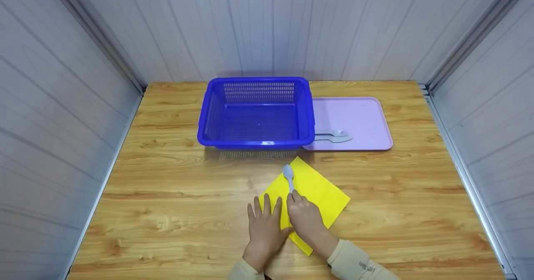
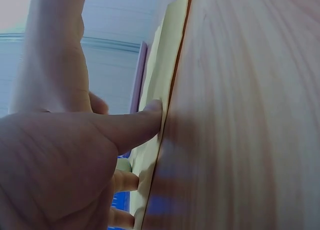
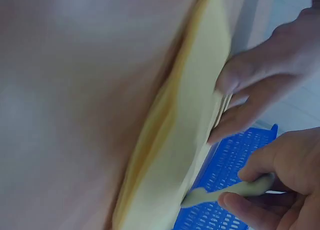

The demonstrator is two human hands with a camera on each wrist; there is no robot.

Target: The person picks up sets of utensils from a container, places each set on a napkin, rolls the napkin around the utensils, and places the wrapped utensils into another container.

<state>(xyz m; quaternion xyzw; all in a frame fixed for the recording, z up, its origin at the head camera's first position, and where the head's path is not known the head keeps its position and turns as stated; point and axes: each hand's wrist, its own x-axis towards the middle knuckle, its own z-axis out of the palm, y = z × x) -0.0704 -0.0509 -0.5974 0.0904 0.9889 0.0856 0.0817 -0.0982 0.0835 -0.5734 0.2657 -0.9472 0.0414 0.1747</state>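
Note:
A yellow napkin (image 1: 323, 192), layered at its edge in the right wrist view, lies on the table with one corner toward the basket. My right hand (image 1: 306, 219) grips the handle of a pale spoon (image 1: 288, 172) over the napkin's left part, bowl pointing away from me. In the right wrist view the spoon (image 3: 240, 190) is pinched between thumb and fingers. My left hand (image 1: 265, 230) is spread flat, its thumb (image 2: 137, 127) and fingertips touching the napkin's left edge. The palm side of the right hand is hidden in the head view.
A blue basket (image 1: 255, 143) stands at the back, overlapping the left side of a pink tray (image 1: 367, 117). On that tray lie a pale fork (image 1: 340, 133) and a pale knife (image 1: 340, 139), their handle ends hidden by the basket. Panel walls enclose the wooden table (image 1: 167, 213).

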